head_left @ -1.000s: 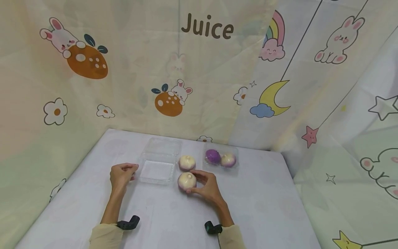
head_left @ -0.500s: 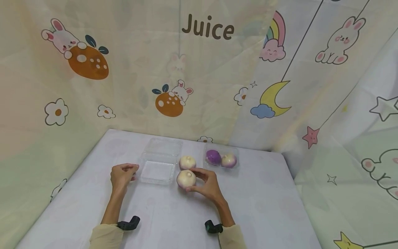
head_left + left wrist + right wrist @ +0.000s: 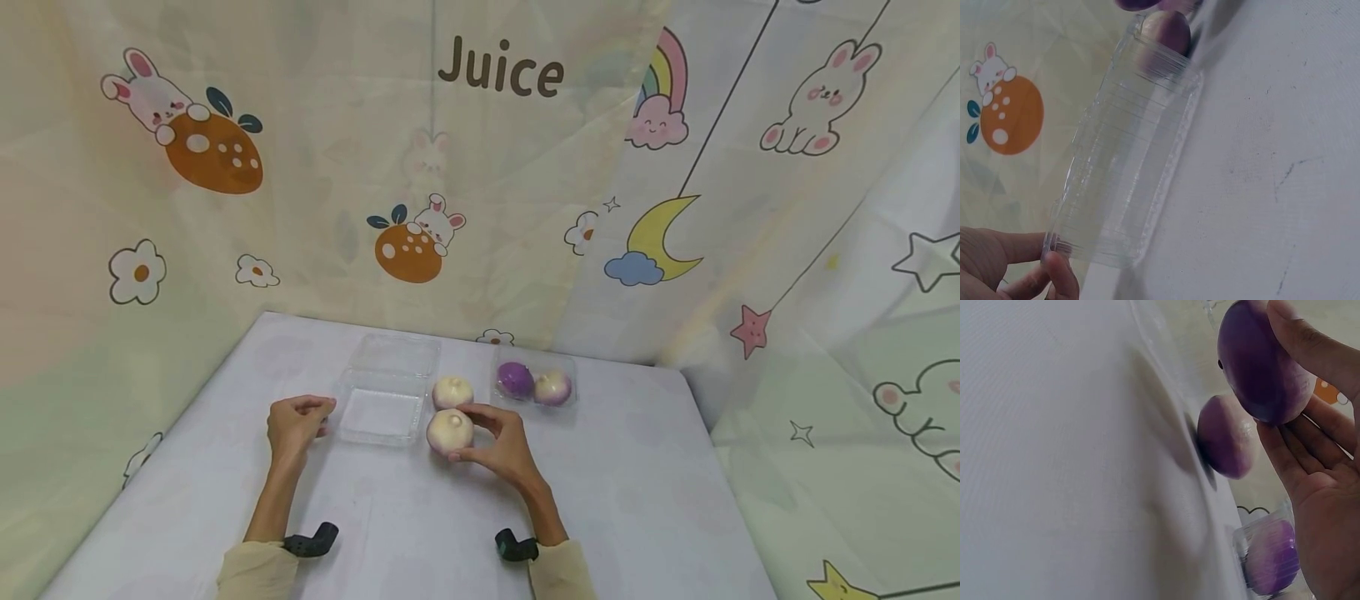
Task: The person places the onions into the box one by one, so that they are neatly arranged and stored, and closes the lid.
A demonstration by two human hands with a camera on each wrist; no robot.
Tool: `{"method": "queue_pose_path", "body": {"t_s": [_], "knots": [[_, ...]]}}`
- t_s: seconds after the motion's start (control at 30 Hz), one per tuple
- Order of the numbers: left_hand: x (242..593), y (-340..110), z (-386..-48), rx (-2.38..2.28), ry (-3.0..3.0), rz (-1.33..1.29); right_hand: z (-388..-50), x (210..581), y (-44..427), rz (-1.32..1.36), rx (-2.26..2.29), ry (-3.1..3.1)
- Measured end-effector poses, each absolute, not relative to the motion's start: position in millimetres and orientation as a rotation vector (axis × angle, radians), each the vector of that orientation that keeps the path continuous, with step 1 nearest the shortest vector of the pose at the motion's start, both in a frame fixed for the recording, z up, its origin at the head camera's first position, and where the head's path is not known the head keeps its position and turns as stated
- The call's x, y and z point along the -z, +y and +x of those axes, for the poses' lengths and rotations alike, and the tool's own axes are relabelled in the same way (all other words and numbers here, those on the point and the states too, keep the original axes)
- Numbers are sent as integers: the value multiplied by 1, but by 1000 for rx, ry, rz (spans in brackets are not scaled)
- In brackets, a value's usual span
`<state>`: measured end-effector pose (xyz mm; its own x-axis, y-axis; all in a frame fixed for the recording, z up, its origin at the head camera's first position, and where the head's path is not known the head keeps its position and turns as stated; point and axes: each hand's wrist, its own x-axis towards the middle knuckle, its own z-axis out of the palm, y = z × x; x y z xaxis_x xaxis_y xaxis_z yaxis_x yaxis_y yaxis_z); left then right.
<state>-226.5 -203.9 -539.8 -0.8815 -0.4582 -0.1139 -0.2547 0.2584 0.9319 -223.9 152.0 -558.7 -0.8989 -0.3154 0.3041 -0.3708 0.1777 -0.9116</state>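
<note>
A clear plastic clamshell box [image 3: 378, 438] lies unfolded on the table, its lid to the back. At its left side my left hand [image 3: 292, 425] pinches the rim between thumb and fingers, as the left wrist view shows with the box wall [image 3: 1116, 156]. My right hand [image 3: 512, 446] grips a glossy round bulb [image 3: 448, 432], cream with a small nub on top and purple below. In the right wrist view this bulb [image 3: 1260, 362] is off the table, its purple underside visible. A similar bulb [image 3: 453, 390] sits just behind it, right of the box.
At the back right stands a second clear box [image 3: 534, 357], holding a purple round piece [image 3: 514, 379] and a cream-and-purple bulb [image 3: 553, 388]. A white cloth covers the table [image 3: 637, 483]. Printed fabric walls [image 3: 315, 217] rise behind and beside it.
My right hand has raised the bulb slightly off the table and a little to the left. The left hand stays at the box rim.
</note>
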Motion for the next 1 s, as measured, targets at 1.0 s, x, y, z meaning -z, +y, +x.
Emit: {"method": "queue_pose_path", "body": {"t_s": [1.0], "knots": [[541,-204,-227,1666,-2339,667,-229,548,140,694,-1840,-2383]]}}
